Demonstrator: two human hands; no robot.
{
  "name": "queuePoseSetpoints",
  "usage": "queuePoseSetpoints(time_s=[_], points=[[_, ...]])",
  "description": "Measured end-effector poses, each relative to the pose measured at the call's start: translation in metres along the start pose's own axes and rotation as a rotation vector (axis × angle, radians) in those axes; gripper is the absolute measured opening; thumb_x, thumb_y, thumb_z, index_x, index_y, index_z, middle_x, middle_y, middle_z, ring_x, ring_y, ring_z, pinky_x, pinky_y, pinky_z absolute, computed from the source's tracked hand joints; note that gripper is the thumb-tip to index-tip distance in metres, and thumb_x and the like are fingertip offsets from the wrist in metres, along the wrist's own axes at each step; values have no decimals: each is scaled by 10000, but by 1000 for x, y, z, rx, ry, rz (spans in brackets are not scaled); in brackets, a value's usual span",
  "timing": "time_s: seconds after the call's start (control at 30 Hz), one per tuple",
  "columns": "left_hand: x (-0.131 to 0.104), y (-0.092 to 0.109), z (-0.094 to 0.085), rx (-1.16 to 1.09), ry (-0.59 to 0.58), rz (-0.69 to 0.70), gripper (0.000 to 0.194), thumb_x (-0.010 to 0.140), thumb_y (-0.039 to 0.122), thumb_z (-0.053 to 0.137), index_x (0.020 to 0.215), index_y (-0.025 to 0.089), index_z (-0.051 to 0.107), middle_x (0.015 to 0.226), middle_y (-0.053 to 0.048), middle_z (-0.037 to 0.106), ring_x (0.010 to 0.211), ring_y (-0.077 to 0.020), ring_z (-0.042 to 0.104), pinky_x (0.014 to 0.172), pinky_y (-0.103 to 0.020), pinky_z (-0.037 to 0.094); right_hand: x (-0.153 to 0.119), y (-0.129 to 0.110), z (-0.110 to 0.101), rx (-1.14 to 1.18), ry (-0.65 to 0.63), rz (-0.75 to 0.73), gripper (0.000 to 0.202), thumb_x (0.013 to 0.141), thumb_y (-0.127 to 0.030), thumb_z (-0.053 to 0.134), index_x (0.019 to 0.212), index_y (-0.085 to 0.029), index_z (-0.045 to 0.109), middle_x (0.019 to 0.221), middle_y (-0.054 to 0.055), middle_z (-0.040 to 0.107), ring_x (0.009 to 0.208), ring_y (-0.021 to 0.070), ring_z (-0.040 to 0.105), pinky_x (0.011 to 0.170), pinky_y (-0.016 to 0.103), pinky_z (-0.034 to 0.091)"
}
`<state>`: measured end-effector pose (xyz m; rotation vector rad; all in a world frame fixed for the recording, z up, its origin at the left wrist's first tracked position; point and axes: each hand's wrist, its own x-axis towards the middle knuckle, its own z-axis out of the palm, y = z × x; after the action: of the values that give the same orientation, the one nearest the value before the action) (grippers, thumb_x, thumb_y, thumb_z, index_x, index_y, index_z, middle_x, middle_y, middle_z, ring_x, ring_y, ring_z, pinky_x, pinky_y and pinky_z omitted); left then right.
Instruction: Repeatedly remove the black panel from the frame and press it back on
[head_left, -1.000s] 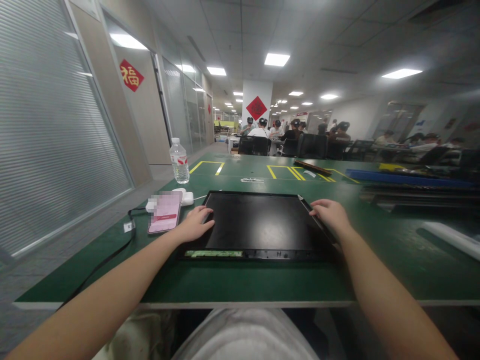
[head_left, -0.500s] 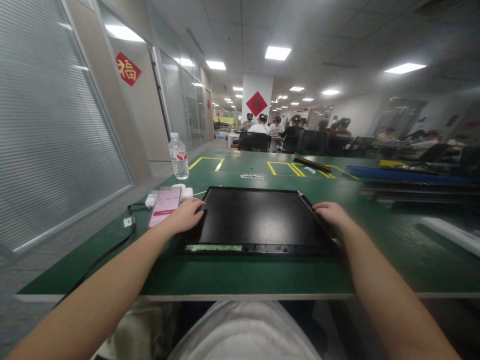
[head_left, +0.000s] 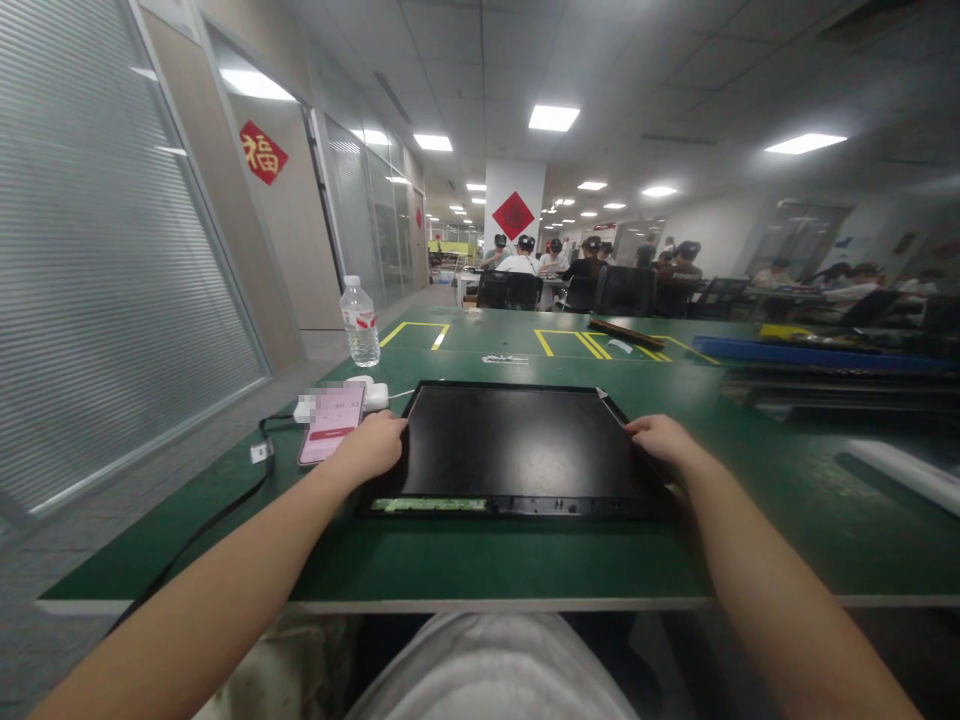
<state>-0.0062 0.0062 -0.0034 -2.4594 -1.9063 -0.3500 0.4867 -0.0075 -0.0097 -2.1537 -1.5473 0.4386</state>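
Observation:
A flat black screen panel [head_left: 517,440] lies on the green table [head_left: 495,565], with a green circuit strip [head_left: 427,505] along the left part of its near edge. My left hand [head_left: 379,442] grips the panel's left edge, thumb and fingers together. On the opposite side, my right hand [head_left: 664,440] pinches the right edge near a pale strip at the corner. The undersides of both hands' grips are hidden.
Left of the panel are a phone [head_left: 330,425], a white charger [head_left: 375,395], a black cable [head_left: 217,515] and a water bottle [head_left: 361,322]. Long blue [head_left: 810,355] and dark bars lie at right, near a white bar [head_left: 911,475]. People sit in the background.
My left hand's fingers have closed more tightly on the panel's left edge. My right hand's fingers have also drawn together at the right edge. The view has tilted slightly.

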Motion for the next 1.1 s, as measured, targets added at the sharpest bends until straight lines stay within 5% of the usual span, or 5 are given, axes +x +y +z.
queuePoseSetpoints(time_s=[0.37,1.1], points=[[3,-2,-12,1,-98,68,529,792,100,408,1240,71,688,1223,-197,689,1163,-286,635,1047,-341,445,4,4,3,-6,-11,4,409,647,-16,607,945,-216,802,922,52,768,835,203,707,746,258,516],[5,-7,-12,-102,-75,116,535,714,149,471,1185,126,722,1201,-159,697,1169,-294,619,1069,-363,442,5,3,1,-21,4,-10,411,637,-22,578,942,-202,785,973,75,761,873,219,702,766,278,521]])
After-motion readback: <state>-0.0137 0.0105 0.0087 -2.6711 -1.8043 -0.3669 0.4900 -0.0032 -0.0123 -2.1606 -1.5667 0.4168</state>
